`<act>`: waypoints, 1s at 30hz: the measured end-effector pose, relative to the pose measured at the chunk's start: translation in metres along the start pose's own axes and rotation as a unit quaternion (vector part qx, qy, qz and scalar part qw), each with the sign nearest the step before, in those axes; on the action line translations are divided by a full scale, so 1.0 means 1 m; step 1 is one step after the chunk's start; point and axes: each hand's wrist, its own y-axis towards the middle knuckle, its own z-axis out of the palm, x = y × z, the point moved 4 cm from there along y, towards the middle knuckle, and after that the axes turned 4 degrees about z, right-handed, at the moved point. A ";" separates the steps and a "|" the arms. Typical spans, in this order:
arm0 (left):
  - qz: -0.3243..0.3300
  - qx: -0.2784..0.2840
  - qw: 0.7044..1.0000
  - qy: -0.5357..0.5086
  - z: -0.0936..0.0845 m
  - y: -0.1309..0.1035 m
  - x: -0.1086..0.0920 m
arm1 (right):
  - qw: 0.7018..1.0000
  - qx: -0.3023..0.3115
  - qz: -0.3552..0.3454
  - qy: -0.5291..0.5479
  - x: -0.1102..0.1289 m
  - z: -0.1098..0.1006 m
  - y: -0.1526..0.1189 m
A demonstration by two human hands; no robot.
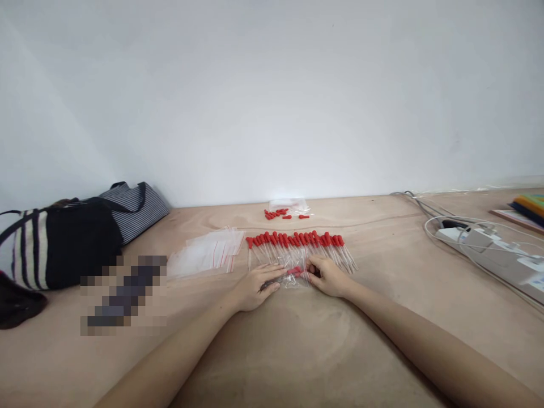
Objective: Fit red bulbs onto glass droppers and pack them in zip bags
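Observation:
Between my hands lies a small clear zip bag with red rubber bulbs inside. My left hand has its left edge between the stretched fingers and the thumb. On the other side, my right hand grips the right edge with bent fingers. Just beyond the bag is a row of glass droppers with red bulbs, laid side by side, bulbs pointing to the wall. The bag and my hands overlap some of their glass tubes.
Flat zip bags lie fanned out to the left. Loose red bulbs and a clear bag of thin tubes are near the wall. Cloth bags stand far left beside a blurred dark object. A power strip with cables sits right.

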 end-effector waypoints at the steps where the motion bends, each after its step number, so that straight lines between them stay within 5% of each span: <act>1: -0.001 0.000 1.000 0.002 -0.001 0.002 0.002 | 1.000 0.000 -0.001 -0.003 -0.002 0.000 0.003; 13: -0.012 -0.032 0.999 0.003 -0.007 0.018 0.021 | 0.999 -0.033 -0.028 -0.028 -0.014 -0.002 0.024; 23: -0.066 -0.025 0.995 -0.064 0.000 -0.013 -0.005 | 0.998 0.011 -0.054 -0.014 0.003 -0.007 -0.008; 30: -0.065 -0.026 0.995 -0.074 0.006 -0.014 -0.009 | 0.999 -0.024 -0.032 0.011 0.008 0.002 -0.004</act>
